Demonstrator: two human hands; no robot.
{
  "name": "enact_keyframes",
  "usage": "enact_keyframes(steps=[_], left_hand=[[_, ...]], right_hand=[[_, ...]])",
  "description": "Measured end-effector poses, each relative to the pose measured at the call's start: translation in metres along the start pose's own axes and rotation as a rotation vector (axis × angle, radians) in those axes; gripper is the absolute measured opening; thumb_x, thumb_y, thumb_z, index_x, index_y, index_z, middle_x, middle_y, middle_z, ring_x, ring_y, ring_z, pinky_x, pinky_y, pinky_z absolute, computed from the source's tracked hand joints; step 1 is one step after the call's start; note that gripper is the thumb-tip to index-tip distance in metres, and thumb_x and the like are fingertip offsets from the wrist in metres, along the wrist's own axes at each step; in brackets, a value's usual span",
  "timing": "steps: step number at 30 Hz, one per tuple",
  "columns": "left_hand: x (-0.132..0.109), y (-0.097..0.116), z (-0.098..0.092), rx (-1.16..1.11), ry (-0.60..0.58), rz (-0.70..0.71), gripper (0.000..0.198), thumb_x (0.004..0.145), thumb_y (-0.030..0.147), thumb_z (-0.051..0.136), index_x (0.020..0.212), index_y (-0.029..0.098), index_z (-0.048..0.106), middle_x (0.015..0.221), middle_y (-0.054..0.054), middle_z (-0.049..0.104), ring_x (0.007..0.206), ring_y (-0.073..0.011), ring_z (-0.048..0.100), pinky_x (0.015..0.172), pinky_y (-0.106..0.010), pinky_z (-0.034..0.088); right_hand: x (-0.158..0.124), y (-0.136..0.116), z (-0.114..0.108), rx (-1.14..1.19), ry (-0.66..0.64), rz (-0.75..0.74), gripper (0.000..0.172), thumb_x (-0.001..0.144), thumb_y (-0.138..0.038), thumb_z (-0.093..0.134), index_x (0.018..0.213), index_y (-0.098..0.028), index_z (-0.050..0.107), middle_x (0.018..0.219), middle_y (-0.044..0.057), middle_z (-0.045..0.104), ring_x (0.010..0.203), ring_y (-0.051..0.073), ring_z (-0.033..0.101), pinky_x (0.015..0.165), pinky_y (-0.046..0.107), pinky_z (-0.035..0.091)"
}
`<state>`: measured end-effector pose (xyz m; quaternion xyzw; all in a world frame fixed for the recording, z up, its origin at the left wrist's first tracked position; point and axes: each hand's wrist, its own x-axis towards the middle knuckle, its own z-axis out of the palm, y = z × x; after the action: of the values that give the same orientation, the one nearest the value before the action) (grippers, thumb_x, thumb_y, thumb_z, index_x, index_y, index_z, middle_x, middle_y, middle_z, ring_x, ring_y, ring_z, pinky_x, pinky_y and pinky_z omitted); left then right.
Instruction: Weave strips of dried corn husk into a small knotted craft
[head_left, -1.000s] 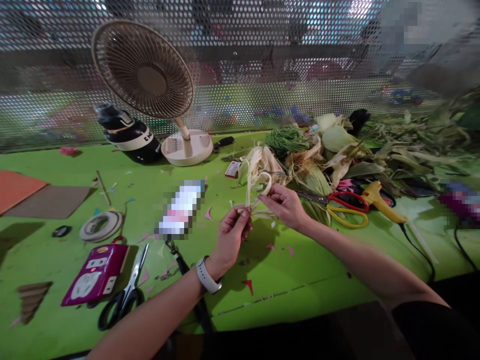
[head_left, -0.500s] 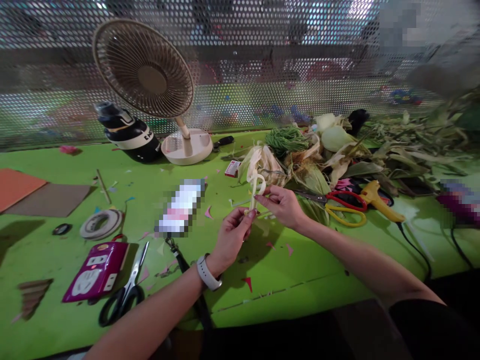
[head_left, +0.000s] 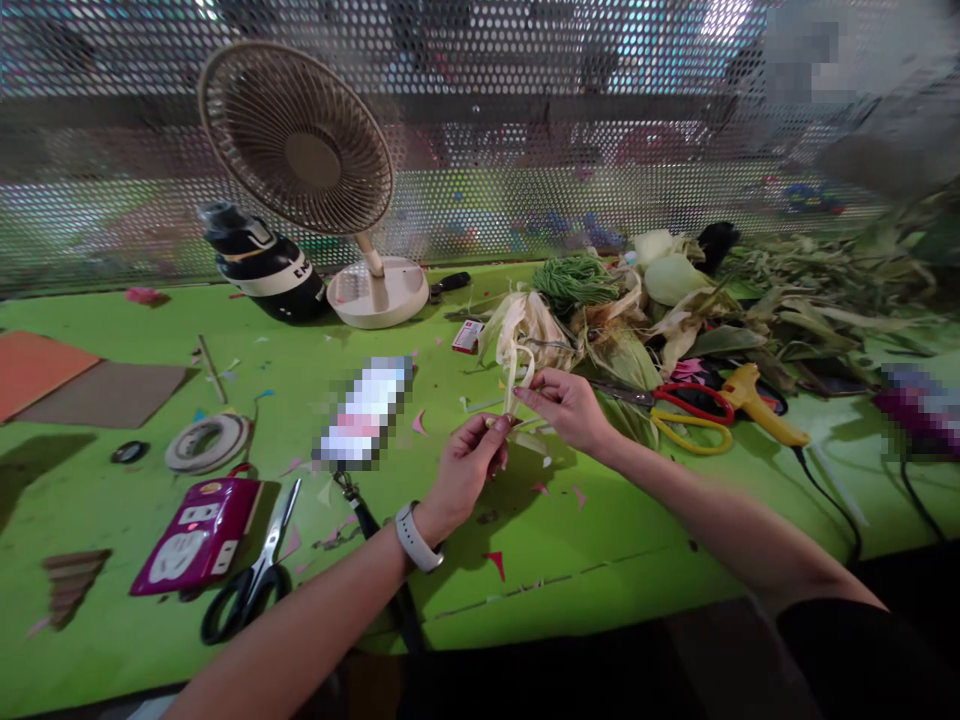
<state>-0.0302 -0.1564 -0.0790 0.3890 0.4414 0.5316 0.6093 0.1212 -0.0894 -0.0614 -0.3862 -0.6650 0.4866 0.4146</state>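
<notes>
Between my hands is a pale strip of corn husk (head_left: 512,375), bent into a loop that stands up over the table. My left hand (head_left: 471,468) pinches its lower end between thumb and fingertips. From the right, my right hand (head_left: 564,405) pinches the side of the same strip just above. A short tail of the strip pokes out to the right below my right hand. Right behind the loop lies a bunch of dry corn husks (head_left: 544,330). Red-and-yellow-handled scissors (head_left: 690,405) rest beside my right hand, their blades partly behind it.
A fan (head_left: 379,290) and a black bottle (head_left: 274,280) stand at the back left. Left of my hands lie a phone (head_left: 367,410), black-handled scissors (head_left: 262,575), a magenta power strip (head_left: 199,535) and a tape roll (head_left: 206,442). A yellow glue gun (head_left: 761,405) and leafy husks (head_left: 817,290) lie right.
Both hands keep their pinch on the husk strip, and the loop looks slightly narrower. The whole view has shifted a little, with things on the left sitting slightly further right.
</notes>
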Motion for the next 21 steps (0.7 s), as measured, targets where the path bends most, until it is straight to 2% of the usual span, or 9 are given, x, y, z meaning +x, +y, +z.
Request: enact_keyframes(steps=[5, 10, 15, 19, 21], left_hand=[[-0.0002, 0.0019, 0.0010, -0.035, 0.018, 0.002, 0.024, 0.071, 0.037, 0.073, 0.074, 0.017, 0.062, 0.055, 0.005, 0.051, 0.044, -0.0041, 0.038, 0.042, -0.017, 0.028], [0.0003, 0.0013, 0.0027, -0.008, 0.044, -0.018, 0.026, 0.070, 0.039, 0.073, 0.070, 0.016, 0.062, 0.051, 0.006, 0.049, 0.043, -0.0040, 0.037, 0.042, -0.017, 0.028], [0.0014, 0.0018, 0.0028, -0.021, 0.097, -0.012, 0.024, 0.065, 0.037, 0.077, 0.070, 0.016, 0.065, 0.059, 0.005, 0.056, 0.051, -0.0051, 0.045, 0.049, -0.017, 0.035], [0.0014, 0.0041, -0.0001, 0.008, 0.041, -0.043, 0.023, 0.064, 0.036, 0.077, 0.068, 0.015, 0.068, 0.056, 0.003, 0.058, 0.046, -0.0048, 0.043, 0.044, -0.017, 0.032], [0.0010, 0.0042, -0.0017, 0.023, 0.003, -0.046, 0.021, 0.067, 0.036, 0.076, 0.070, 0.016, 0.070, 0.057, 0.002, 0.062, 0.046, -0.0055, 0.045, 0.044, -0.018, 0.034]], right_hand=[[0.0010, 0.0004, -0.0008, 0.008, -0.002, 0.027, 0.031, 0.076, -0.042, 0.067, 0.068, -0.015, 0.054, 0.051, -0.006, 0.040, 0.044, 0.005, 0.030, 0.042, 0.020, 0.020], [0.0007, -0.0036, -0.0014, 0.025, -0.003, 0.020, 0.030, 0.076, -0.040, 0.067, 0.067, -0.016, 0.052, 0.051, -0.006, 0.040, 0.045, 0.005, 0.031, 0.041, 0.020, 0.020], [-0.0001, -0.0058, -0.0035, 0.025, -0.007, -0.004, 0.029, 0.076, -0.038, 0.068, 0.066, -0.016, 0.052, 0.052, -0.006, 0.041, 0.045, 0.005, 0.032, 0.041, 0.020, 0.020], [0.0001, -0.0060, -0.0047, 0.020, -0.009, -0.005, 0.031, 0.075, -0.039, 0.069, 0.064, -0.016, 0.051, 0.051, -0.006, 0.040, 0.044, 0.005, 0.031, 0.041, 0.020, 0.020], [0.0003, -0.0070, -0.0051, 0.011, -0.008, -0.002, 0.032, 0.075, -0.040, 0.069, 0.064, -0.016, 0.052, 0.051, -0.006, 0.040, 0.044, 0.005, 0.032, 0.041, 0.020, 0.020]])
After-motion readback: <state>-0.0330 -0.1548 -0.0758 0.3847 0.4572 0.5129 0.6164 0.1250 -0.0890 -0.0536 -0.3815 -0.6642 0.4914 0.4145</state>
